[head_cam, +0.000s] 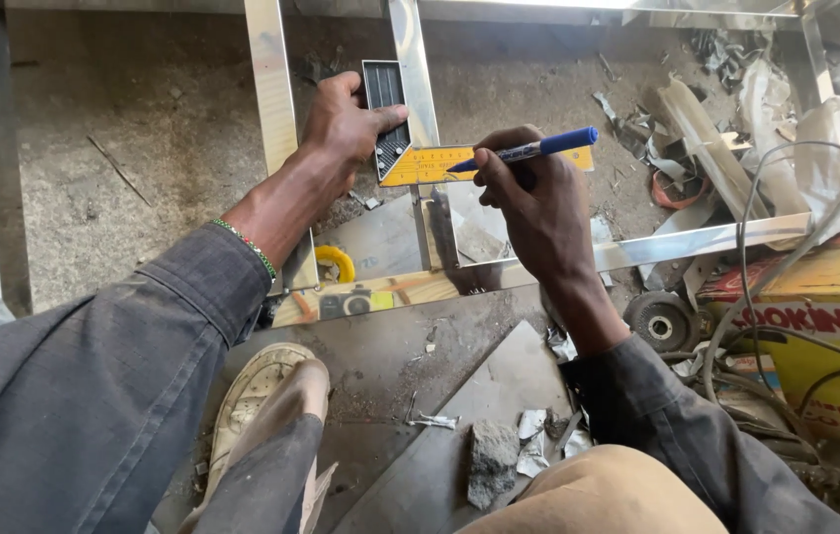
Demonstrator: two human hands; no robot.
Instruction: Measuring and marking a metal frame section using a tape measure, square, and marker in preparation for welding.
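I note the left hand (pixel 346 124) pinning the yellow try square (pixel 420 158) across the polished steel bar (pixel 418 79), right hand (pixel 529 193) clasping the blue marker (pixel 538 148) at its blade; judged risk: square slips on glossy metal, skewing the line.

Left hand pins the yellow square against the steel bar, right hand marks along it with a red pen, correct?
Not quite: the head view shows the pen in the right hand is blue. The left hand does pin the yellow square on the steel bar.
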